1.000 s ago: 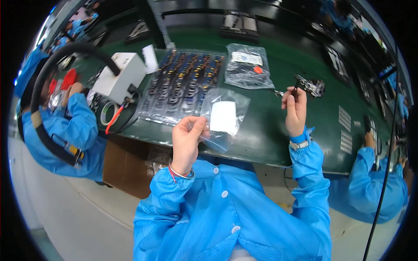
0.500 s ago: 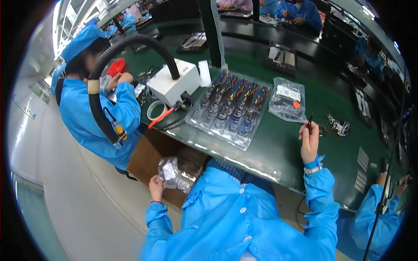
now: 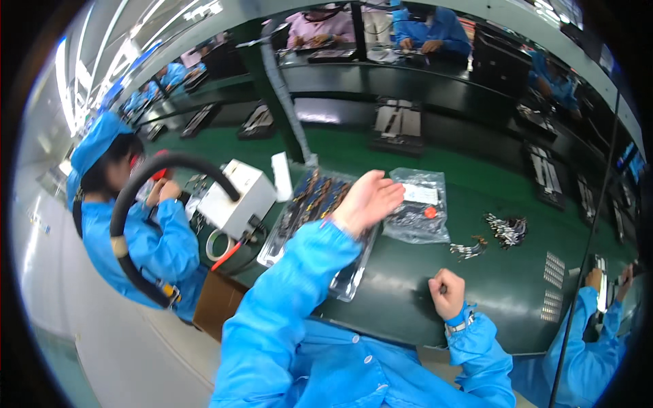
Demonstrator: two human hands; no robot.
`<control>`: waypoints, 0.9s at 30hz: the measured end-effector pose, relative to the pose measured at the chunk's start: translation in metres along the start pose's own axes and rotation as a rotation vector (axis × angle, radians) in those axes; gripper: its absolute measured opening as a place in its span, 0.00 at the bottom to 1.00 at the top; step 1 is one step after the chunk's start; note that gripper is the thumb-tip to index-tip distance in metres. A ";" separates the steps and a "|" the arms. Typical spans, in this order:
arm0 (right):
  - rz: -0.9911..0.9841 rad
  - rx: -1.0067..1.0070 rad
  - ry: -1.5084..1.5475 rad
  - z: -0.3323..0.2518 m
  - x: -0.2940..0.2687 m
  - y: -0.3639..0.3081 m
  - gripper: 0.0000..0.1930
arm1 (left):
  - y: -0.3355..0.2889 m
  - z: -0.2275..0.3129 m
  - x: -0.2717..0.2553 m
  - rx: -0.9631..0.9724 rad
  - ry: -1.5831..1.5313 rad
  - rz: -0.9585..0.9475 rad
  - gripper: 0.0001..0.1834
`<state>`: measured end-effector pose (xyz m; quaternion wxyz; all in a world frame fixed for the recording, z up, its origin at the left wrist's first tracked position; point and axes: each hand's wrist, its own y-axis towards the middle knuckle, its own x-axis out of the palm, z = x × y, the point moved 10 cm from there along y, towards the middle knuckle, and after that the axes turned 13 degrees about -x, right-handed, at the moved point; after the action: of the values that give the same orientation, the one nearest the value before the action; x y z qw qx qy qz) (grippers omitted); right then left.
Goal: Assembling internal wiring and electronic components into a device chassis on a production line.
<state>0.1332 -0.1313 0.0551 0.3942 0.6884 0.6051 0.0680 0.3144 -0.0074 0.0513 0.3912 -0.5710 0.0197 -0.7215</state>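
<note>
Up from the box (image 3: 222,295), the left hand (image 3: 369,202) now hangs open-palmed at the edge of the clear bag (image 3: 416,219) on the counter (image 3: 398,296); the right hand (image 3: 449,294) curls round what seems a dark tool (image 3: 443,289). Bag's probably light, slippery: pinch a corner.

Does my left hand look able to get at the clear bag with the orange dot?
Probably yes. Your left hand is open and overlaps the left edge of the clear bag in this view; nothing seems to stand between them, though its height is hard to judge.
</note>
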 end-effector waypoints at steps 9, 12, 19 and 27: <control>-0.111 0.019 0.119 0.003 0.001 -0.005 0.08 | 0.211 0.139 -0.107 0.419 -0.172 0.584 0.20; -0.014 0.061 0.077 0.010 -0.020 -0.003 0.05 | 0.180 0.121 -0.051 0.531 0.144 0.847 0.25; 0.262 0.096 0.015 0.017 -0.052 0.003 0.03 | 0.112 0.166 -0.033 0.714 0.071 0.444 0.18; 0.688 0.453 0.807 0.020 -0.124 -0.032 0.31 | -0.101 -0.035 -0.002 0.130 0.527 0.161 0.22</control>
<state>0.0879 -0.2521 0.0687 -0.0699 0.8322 0.4485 0.3185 0.2306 0.0494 0.0856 0.4644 -0.3340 0.1196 -0.8114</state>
